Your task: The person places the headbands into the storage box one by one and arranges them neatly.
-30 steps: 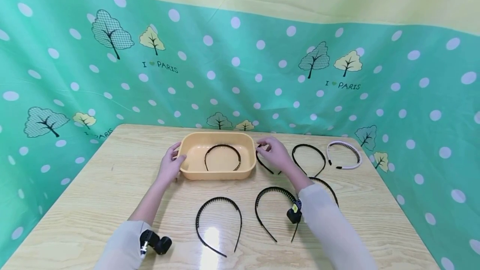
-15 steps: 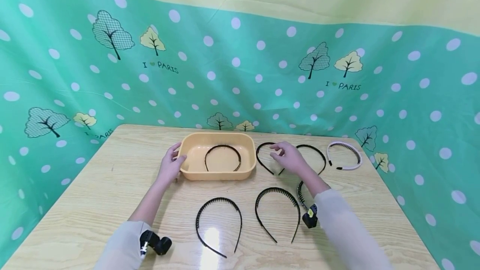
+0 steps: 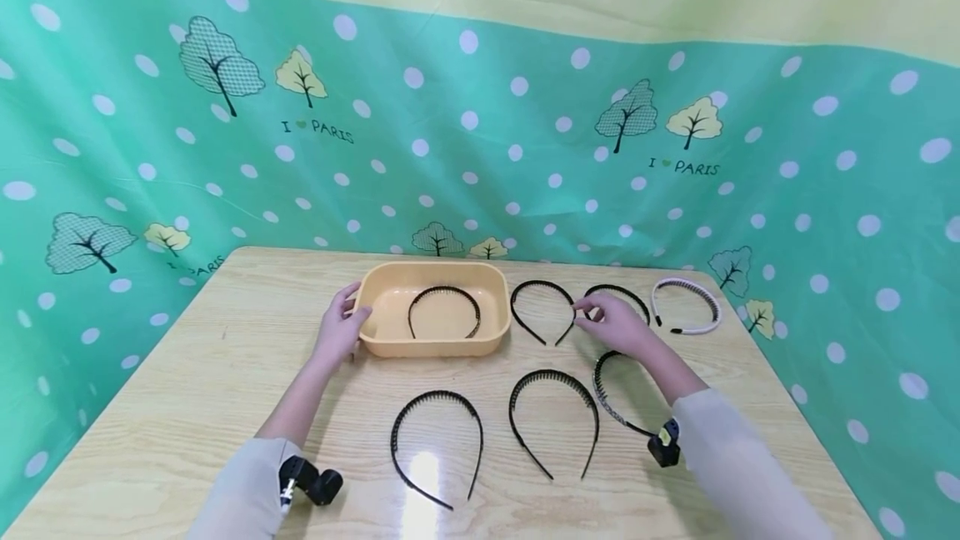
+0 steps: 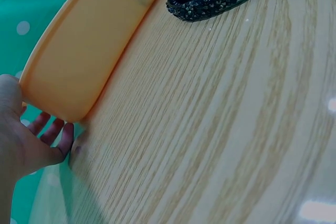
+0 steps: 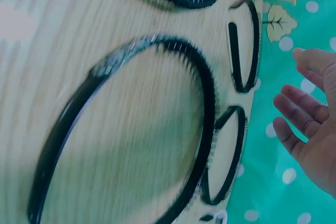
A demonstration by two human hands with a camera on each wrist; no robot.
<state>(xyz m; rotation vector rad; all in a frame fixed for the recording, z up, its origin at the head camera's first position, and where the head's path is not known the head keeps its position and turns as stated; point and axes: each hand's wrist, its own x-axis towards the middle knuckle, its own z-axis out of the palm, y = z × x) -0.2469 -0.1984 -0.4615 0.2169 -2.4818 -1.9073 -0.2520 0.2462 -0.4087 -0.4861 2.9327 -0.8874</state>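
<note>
"What lies on the worktop's far side (image 3: 187,398)?"
"A tray (image 3: 431,349) with one headband (image 3: 444,288) inside, then three headbands (image 3: 543,282) in a row to its right."
"And nearer?"
"A front headband (image 3: 438,394) before the tray, a middle headband (image 3: 551,373) to its right, then a right-hand headband (image 3: 597,382), slightly farther back."

Pale orange was shown by the tray (image 3: 431,349), black by the headband inside it (image 3: 444,288), pale lilac by the headband farthest from it (image 3: 699,330), white-dotted green by the cloth behind it (image 3: 480,165).
</note>
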